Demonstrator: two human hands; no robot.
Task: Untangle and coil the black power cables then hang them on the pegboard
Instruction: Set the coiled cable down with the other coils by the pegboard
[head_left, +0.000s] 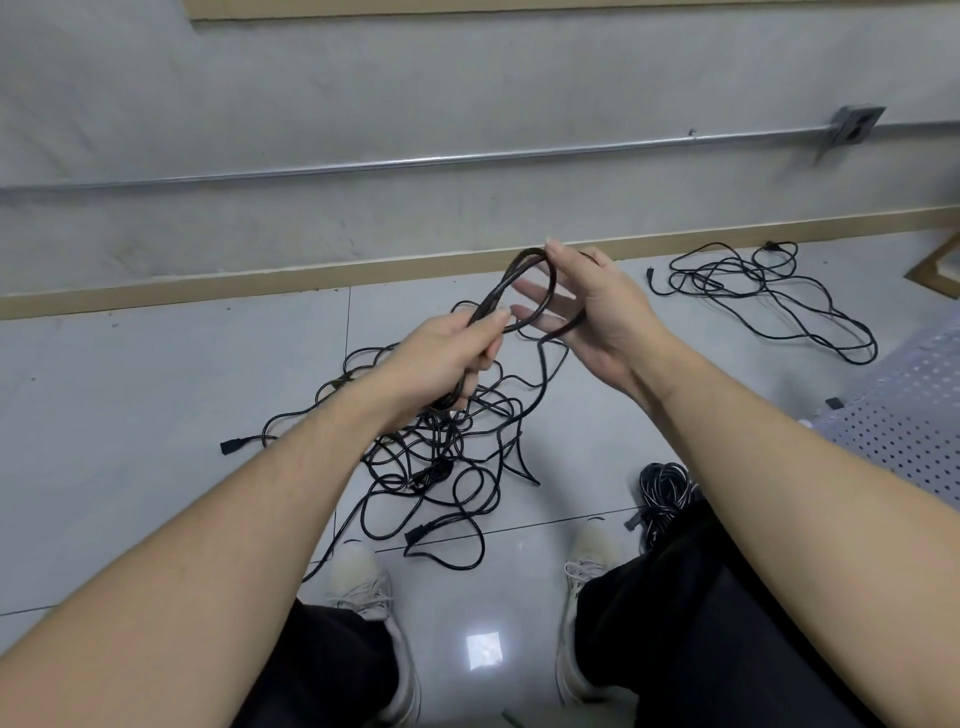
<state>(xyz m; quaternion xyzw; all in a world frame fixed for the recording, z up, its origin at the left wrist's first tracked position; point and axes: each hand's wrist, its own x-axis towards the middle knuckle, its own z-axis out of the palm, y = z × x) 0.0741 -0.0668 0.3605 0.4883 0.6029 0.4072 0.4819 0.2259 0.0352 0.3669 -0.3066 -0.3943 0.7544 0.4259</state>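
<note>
Fingers of my left hand curl round a bundle of cable loops, gripping it where the strands gather. At about two o'clock from it, my right hand stands inside the loops with fingers straight and spread, thumb up against the top arc. Below, at six o'clock, the tangled cables sprawl on the grey floor. Farther right, at five o'clock, a coiled cable lies by my knee; another loose cable lies at three o'clock. White pegboard shows at the right edge.
</note>
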